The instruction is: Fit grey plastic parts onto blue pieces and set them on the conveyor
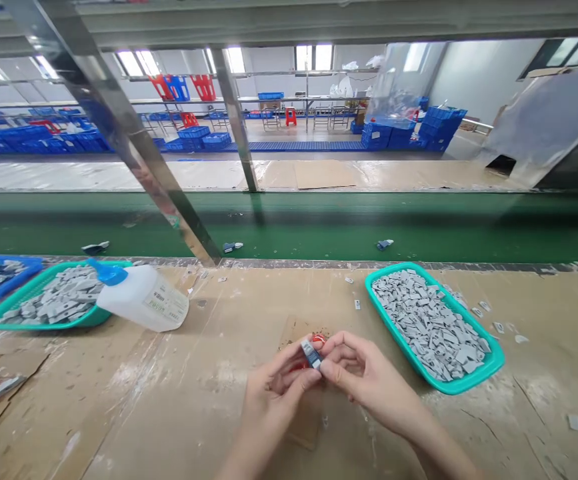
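Note:
Over the cardboard-covered bench, my left hand (283, 380) holds a small dark blue and grey plastic part (311, 355) between thumb and fingers. My right hand (363, 370) is closed at the part's lower right end, its thumb and fingertips touching it. Whether a further small piece sits in the right fingertips is hidden. Something red (319, 339) shows just behind the part, partly covered by the fingers. To the right stands a green basket (493, 363) full of small light grey plastic pieces (433, 327).
At left, a white bottle with a blue cap (151, 300) leans against another green basket (49, 327) of grey pieces. Beside it is a blue tray (6, 293) of dark and grey parts. Beyond the bench runs a green conveyor belt (309, 227) carrying several parts. A metal post (139, 147) slants upward.

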A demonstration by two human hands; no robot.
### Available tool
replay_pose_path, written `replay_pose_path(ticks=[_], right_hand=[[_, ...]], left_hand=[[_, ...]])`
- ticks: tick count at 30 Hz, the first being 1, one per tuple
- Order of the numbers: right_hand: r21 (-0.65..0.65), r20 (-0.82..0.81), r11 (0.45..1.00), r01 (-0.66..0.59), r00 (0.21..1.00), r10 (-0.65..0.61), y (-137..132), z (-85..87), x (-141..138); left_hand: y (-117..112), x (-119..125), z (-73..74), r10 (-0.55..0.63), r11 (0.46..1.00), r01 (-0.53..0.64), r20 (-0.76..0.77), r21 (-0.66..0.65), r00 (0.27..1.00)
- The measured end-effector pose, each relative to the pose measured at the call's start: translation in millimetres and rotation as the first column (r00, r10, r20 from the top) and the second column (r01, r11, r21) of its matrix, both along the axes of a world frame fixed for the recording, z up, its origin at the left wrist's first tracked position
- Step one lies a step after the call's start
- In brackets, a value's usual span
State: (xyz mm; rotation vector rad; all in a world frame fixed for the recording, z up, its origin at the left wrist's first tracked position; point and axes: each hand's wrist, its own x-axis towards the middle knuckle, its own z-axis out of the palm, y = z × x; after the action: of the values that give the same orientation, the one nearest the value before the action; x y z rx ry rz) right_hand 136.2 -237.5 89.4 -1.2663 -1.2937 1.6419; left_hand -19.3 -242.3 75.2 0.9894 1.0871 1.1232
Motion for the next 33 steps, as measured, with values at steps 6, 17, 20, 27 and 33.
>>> replay_pose_path(ticks=[6, 17, 20, 27, 33], right_hand=[[0.366, 0.667, 0.919, 0.147, 0.648, -0.369, 35, -7.2, 82], [0.362, 0.851, 0.931, 0.047, 0.39, -0.351, 77, -41.9, 123], [0.382, 0.839, 0.922, 0.055, 0.398, -0.371, 77, -39.7, 122], [0.426, 0.532, 0.834, 0.351, 0.649, -0.544, 47, -16.0, 99], [0.178, 0.187, 0.912, 0.369, 0.898, -0.399, 23, -33.2, 48]], left_hand=[[23, -9, -2.8, 0.018, 0.986, 0.027, -0.263, 0.167, 0.965], [142, -7, -12.1, 0.023, 0.88, 0.295, -0.652, 0.373, 0.758], [181, 4, -27.1, 0.081, 0.816, 0.401, -0.77, 0.416, 0.632], [245, 28, -55.9, 0.178, 0.77, 0.487, -0.872, 0.411, 0.455], [274, 55, -63.5, 0.182, 0.741, 0.563, -0.916, 0.368, 0.359]])
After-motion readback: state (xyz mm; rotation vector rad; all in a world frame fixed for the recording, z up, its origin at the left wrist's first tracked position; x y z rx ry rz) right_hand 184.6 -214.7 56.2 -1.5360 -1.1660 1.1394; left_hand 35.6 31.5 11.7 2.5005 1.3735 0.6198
